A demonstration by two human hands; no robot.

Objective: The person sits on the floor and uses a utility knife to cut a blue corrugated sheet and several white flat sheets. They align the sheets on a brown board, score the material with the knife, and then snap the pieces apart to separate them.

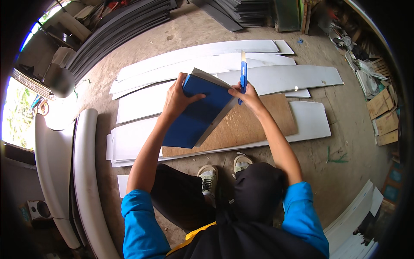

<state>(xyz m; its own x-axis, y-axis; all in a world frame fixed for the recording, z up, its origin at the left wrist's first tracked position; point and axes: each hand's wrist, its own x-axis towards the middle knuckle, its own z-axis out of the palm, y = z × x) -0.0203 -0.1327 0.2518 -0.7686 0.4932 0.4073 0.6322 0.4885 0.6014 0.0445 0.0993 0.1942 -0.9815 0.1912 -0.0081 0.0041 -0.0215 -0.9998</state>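
The person holds a blue panel (196, 112) just off the middle of the view, towards 11 o'clock, tilted so that its top leans to about 1 o'clock. A greyish layer shows along its upper and right edges. Whether its lower end touches anything beneath cannot be told.

The left hand (179, 100) is at 11 o'clock, gripping the panel's upper left edge, with the thumb laid across the blue face and the other fingers bent around the edge. The right hand (249, 97) is at 1 o'clock, its fingers closed on a blue utility knife (244, 74) whose blade is out and points to 12 o'clock. Those same fingers also meet the panel's upper right corner.

Below the panel, a brown wooden board (263, 118) reaches out towards 3 o'clock, lying on white sheets (311, 118). More long white strips (198, 50) lie on the floor (172, 36) at 12 o'clock. A stack of dark sheets (125, 30) is at 11 o'clock, a tall white roll (88, 172) at 8 o'clock. The person's shoes (209, 179) are at 6 o'clock, near the lower edge of the sheets.
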